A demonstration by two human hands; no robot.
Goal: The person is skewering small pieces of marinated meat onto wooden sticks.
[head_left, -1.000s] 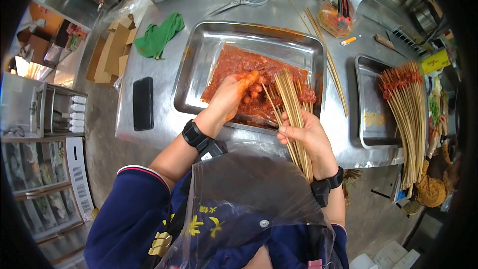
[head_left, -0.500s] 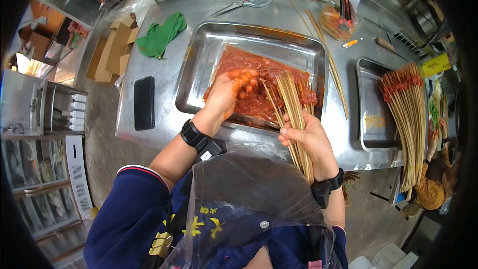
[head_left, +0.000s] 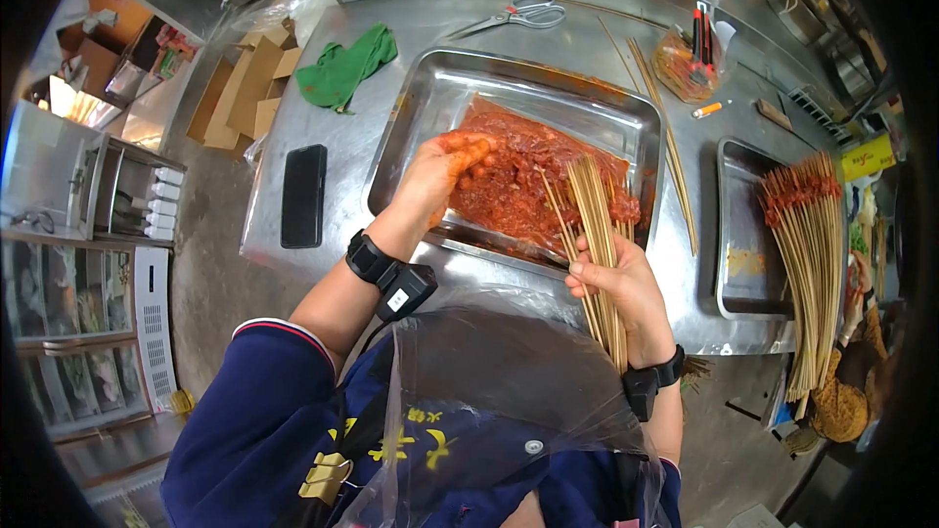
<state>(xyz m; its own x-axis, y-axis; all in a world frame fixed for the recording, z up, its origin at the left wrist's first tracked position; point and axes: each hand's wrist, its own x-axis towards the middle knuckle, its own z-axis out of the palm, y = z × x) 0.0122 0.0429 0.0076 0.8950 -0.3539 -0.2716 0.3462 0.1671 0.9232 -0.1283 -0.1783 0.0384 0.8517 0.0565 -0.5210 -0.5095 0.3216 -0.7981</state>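
Marinated red meat (head_left: 528,176) lies heaped in a deep steel tray (head_left: 411,88) on the metal table. My left hand (head_left: 435,176), its fingers coated in red sauce, is over the meat's left side. Those fingers are curled together, and whatever is between them is hidden. In my right hand (head_left: 621,284) is a bundle of bamboo skewers (head_left: 594,200), gripped at the tray's front right corner. A few sticks splay away from the bundle on its left. Red meat shows just beside the skewers' upper right.
Right of me, a second tray (head_left: 738,235) carries many meat-tipped skewers (head_left: 807,254). Scissors (head_left: 514,15), a green cloth (head_left: 347,68), a black phone (head_left: 303,196), loose skewers (head_left: 670,147) and an orange marker (head_left: 711,110) surround the main tray. Another person's hand (head_left: 861,279) shows at far right.
My left hand has drawn back leftward over the meat, away from the skewers. The right hand keeps hold of the bundle. The whole view has shifted slightly.
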